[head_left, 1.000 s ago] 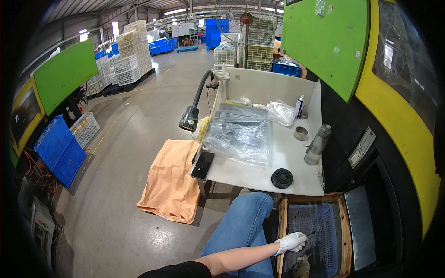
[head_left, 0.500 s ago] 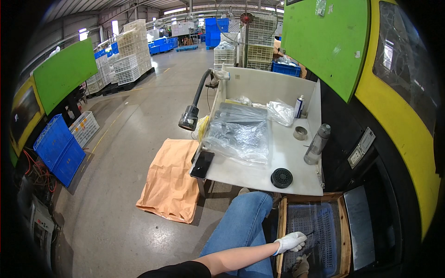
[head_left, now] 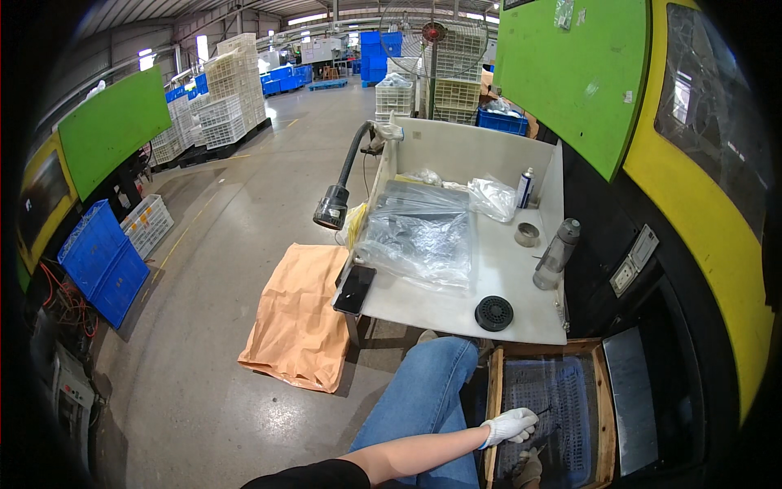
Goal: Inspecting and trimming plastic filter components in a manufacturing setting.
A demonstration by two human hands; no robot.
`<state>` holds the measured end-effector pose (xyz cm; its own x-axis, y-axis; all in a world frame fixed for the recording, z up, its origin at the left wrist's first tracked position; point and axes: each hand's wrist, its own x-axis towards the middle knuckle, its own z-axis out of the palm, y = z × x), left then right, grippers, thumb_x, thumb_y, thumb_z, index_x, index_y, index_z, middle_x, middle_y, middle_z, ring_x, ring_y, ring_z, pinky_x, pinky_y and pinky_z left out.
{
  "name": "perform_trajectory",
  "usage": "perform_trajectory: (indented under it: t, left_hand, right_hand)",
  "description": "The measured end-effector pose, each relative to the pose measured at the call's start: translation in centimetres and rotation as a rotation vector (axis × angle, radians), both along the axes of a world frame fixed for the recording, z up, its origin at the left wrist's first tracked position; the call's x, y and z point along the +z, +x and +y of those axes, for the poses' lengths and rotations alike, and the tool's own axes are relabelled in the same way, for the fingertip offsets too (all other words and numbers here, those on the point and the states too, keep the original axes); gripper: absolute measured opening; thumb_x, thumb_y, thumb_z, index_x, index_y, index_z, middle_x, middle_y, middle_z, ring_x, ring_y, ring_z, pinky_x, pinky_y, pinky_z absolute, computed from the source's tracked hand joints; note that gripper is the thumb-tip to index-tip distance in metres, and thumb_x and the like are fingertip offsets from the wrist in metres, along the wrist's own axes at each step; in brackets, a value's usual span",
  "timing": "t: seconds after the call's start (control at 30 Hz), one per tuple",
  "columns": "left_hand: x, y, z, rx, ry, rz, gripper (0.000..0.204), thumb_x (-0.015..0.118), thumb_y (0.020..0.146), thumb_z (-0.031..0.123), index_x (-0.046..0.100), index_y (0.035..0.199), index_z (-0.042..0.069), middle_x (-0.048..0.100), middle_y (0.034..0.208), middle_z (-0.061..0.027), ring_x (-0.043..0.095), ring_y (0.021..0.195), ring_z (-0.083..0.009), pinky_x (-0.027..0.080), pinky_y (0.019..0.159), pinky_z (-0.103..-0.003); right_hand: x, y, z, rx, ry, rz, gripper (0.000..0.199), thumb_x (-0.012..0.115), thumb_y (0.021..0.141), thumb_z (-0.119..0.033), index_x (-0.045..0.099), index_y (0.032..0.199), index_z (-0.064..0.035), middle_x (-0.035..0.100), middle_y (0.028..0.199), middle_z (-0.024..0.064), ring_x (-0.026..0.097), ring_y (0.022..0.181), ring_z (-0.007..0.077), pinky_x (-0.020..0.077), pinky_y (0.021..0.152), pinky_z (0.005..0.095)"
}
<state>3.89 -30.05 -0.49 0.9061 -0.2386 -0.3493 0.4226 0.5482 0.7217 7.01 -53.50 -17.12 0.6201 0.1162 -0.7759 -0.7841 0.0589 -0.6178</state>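
My left hand (head_left: 511, 425) wears a white knitted glove and reaches over a wood-framed box (head_left: 494, 391). Its fingers are closed on a small thin dark piece (head_left: 546, 411) that sticks out past the fingertips. Just below it, partly in shadow, my right hand (head_left: 528, 468) is gloved too and closed; a thin pale tip shows at its fingers, too small to name. Beneath both hands lies a blue plastic basket (head_left: 577, 399) inside the box.
Ahead stands a white worktable (head_left: 423, 308) with a round black part (head_left: 494, 313), a tape roll (head_left: 527, 235), a bottle (head_left: 557, 254), a spray can (head_left: 525, 187), plastic bags (head_left: 428, 253) and a phone (head_left: 355, 291). A lamp (head_left: 331, 208) overhangs its left edge. Brown paper (head_left: 297, 326) lies on the floor.
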Motion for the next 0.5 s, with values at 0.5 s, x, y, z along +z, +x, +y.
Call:
perform_trajectory:
  t: [0.5]
  left_hand:
    - [0.5,-0.1,0.0,0.009,0.030,0.007,0.026,0.049,0.097,0.024,0.049,0.114,0.004,0.049,0.079,-0.0001,0.046,0.059,-0.0065,0.037,0.046,-0.020]
  right_hand:
    - [0.7,-0.4,1.0,-0.112,-0.032,-0.029,0.042,0.050,0.095,-0.048,0.045,0.063,-0.0218,0.035,0.048,-0.0053,0.033,0.037,0.0126,0.0258,0.035,0.0286]
